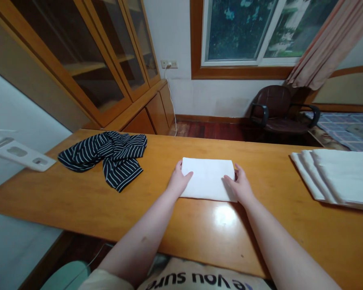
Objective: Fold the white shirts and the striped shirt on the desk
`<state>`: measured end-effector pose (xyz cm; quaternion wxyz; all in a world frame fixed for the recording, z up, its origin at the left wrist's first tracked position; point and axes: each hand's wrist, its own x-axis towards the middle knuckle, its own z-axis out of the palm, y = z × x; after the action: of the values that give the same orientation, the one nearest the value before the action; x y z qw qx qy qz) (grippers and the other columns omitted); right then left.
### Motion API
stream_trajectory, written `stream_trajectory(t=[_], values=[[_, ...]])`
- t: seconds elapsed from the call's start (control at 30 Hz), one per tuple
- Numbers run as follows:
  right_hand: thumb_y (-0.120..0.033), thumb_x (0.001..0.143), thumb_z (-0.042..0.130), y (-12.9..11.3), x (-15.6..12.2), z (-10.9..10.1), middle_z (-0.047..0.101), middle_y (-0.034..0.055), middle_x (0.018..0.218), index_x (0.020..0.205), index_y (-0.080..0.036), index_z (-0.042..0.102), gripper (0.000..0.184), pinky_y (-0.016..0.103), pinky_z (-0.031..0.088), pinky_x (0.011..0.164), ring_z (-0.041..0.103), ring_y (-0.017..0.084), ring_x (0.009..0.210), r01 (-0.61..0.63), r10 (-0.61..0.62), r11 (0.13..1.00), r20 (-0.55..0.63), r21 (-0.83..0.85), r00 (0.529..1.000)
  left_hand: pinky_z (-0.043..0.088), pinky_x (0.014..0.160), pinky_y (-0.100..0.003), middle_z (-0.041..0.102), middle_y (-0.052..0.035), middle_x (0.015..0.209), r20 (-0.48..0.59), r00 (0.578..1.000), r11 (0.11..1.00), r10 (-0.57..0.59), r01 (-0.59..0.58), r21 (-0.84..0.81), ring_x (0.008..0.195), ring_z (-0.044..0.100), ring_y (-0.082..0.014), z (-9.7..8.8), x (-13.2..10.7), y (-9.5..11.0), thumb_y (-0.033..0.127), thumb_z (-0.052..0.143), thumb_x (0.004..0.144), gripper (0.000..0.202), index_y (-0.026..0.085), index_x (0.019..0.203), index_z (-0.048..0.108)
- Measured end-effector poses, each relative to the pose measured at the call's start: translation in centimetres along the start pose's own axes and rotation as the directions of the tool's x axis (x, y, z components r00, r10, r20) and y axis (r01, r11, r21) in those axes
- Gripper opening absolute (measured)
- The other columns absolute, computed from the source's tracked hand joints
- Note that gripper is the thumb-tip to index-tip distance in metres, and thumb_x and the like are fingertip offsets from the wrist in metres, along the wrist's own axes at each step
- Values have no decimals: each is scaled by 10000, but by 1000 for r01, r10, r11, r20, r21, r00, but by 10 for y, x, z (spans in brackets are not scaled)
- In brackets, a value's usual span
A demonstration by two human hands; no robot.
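Note:
A folded white cloth point(208, 178) lies flat in the middle of the wooden table point(78, 201). My left hand point(178, 181) grips its left edge, thumb on top and fingers curled round the side. My right hand point(240, 184) holds the right edge the same way, thumb resting on the cloth. Both forearms reach in from the bottom of the view.
A crumpled dark striped garment point(111, 155) lies on the table's left part. Several folded white cloths point(339, 177) are stacked at the right. A white device point(21, 155) juts in at far left. Beyond the table stand a brown armchair point(278, 110) and a glass-fronted cabinet point(87, 68).

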<state>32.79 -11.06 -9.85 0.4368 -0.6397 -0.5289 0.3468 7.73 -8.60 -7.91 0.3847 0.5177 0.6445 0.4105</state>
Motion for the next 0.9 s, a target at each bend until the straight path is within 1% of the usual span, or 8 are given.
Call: stream_trajectory(t=[0.1,0.23,0.47,0.57,0.63,0.73,0.83,0.9], values=[[-405,697,678,1,0,2,533,155,1244,1415,-158,236,878,438,387,1020,544,255,1142,-21,26,973,-20,230,999,461,910,-374,588,-170,1229,27,991,948,-128,130,-291,1072,600,-259,2,6,5,227,731,672,707,148,1302,419],[-376,628,743,-5,-1,3,541,142,1222,1383,-182,271,911,431,407,1009,560,253,1119,-75,86,921,-12,382,996,509,812,-395,664,-174,1087,257,944,834,-206,307,-458,940,653,-283,-1,7,7,288,760,638,499,111,1071,583],[-361,595,789,-20,-6,-1,547,134,1276,1250,-217,428,761,421,455,961,561,277,1122,-145,157,887,7,438,988,501,824,-395,686,-107,1027,293,955,793,-43,211,-571,884,655,-246,-14,-10,13,269,843,528,574,149,1025,583],[-373,598,789,-24,-7,-9,634,126,1168,1157,-201,513,647,439,491,898,612,298,1034,-216,191,839,102,500,976,506,802,-380,684,-91,998,322,947,764,6,203,-612,861,654,-238,-20,-13,17,236,846,511,569,150,1005,576],[-394,624,760,-24,-7,-16,675,135,1090,1105,-172,565,564,447,508,857,647,306,961,-335,211,763,277,553,937,512,772,-364,685,-77,964,363,931,732,25,230,-641,840,654,-229,-23,-13,18,204,838,505,558,153,991,569],[-376,641,723,-24,-9,-26,701,144,1032,1016,-136,638,453,445,506,864,666,306,925,-525,202,660,547,537,813,519,729,-338,687,-47,906,418,908,689,36,281,-668,795,653,-208,-26,-12,19,161,820,499,539,170,974,565],[-339,642,702,-27,-12,-28,710,139,1007,987,-136,665,402,447,505,872,671,302,924,-603,215,634,638,484,739,525,744,-360,692,-62,913,446,895,673,-6,333,-660,795,659,-219,-27,-11,20,182,807,507,511,166,963,576],[-341,668,680,-30,-14,-25,710,139,1007,1007,-145,661,391,447,514,857,675,298,919,-597,236,659,629,456,741,521,782,-388,693,-94,960,444,895,695,-30,339,-635,839,661,-245,-26,-10,21,227,807,517,520,158,983,585]])
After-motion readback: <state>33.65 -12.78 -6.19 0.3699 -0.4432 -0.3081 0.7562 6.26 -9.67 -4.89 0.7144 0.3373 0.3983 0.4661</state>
